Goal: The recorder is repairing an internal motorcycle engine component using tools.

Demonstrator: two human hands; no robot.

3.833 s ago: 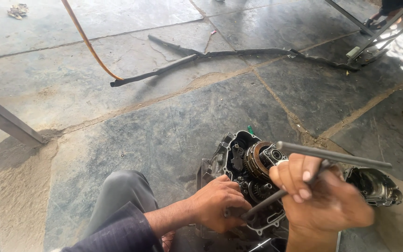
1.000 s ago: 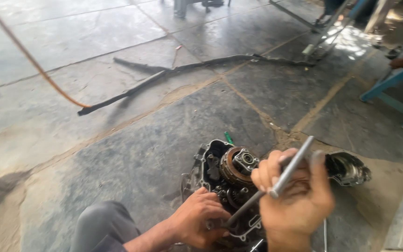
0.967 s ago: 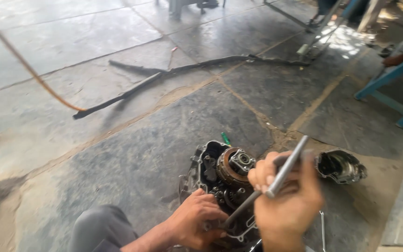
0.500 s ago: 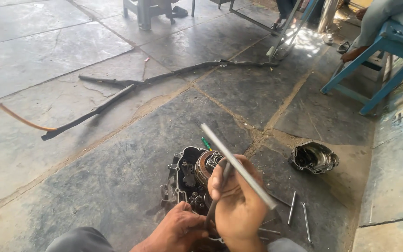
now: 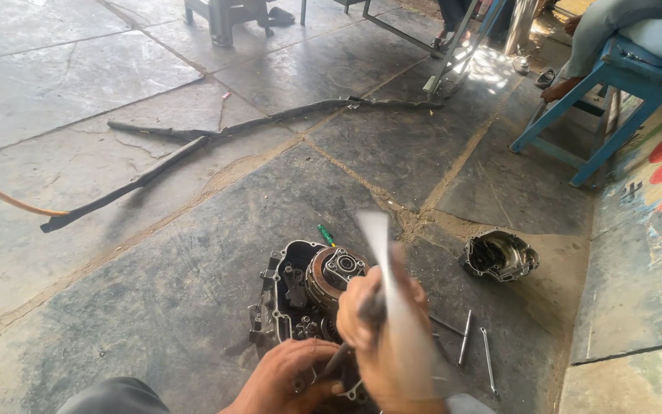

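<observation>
Swung more upright since half a second ago, the blurred metal bar (image 5: 392, 307) is gripped by the right hand (image 5: 381, 337), long axis near-to-far over the engine case (image 5: 300, 295); the left hand (image 5: 289, 379), fingers curled, is pressed against its near edge.

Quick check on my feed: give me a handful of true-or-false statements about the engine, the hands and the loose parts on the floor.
1. The right hand grips a metal tool. True.
2. The engine sits on a workbench. False: it sits on the stone floor.
3. A detached engine cover lies right of the engine. True.
4. The left hand is raised off the engine. False: it rests on it.
5. Long bolts lie on the floor. True.
</observation>
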